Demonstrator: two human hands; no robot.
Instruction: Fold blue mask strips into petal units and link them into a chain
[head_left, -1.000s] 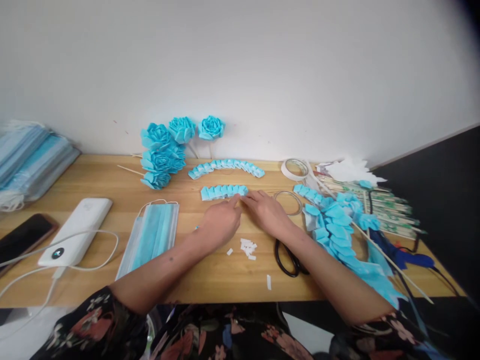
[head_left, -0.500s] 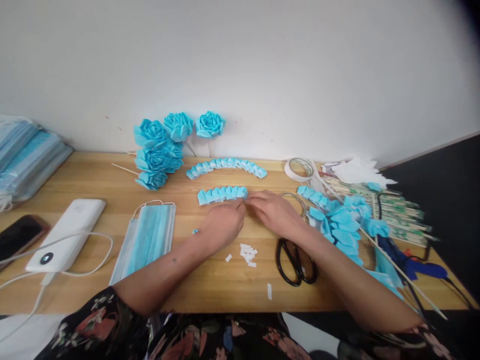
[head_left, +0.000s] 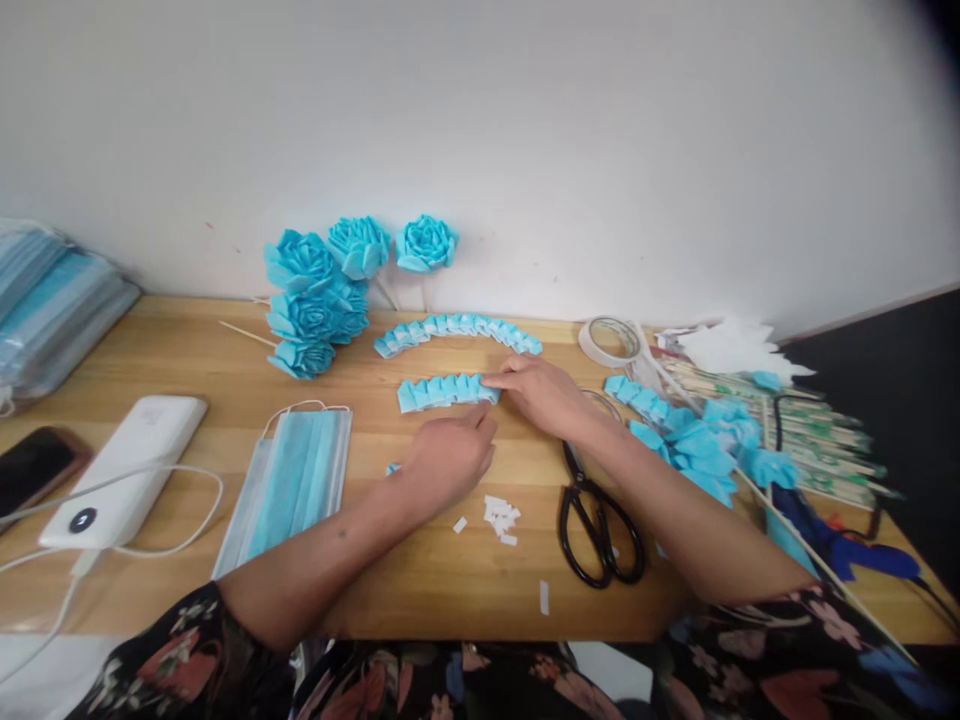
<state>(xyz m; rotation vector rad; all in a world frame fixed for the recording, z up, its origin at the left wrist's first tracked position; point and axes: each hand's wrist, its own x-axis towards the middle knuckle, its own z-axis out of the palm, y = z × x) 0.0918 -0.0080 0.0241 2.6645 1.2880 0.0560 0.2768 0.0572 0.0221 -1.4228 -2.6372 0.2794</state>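
Right hand (head_left: 541,393) shifted onto pleated strip (head_left: 439,391) | left hand (head_left: 450,456) beside — fingers' grips unclear

Below the near edge of the desk (head_left: 360,605) shows a black garment (head_left: 480,690), floral-printed in salmon-pink and blue; its left sleeve (head_left: 176,650) and right sleeve (head_left: 750,660), also flowered, leave the forearms (head_left: 330,548) bare.

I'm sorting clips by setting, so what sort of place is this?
Likely a craft table against a wall: blue folded flowers, black-handled scissors and a tape roll suggest it.
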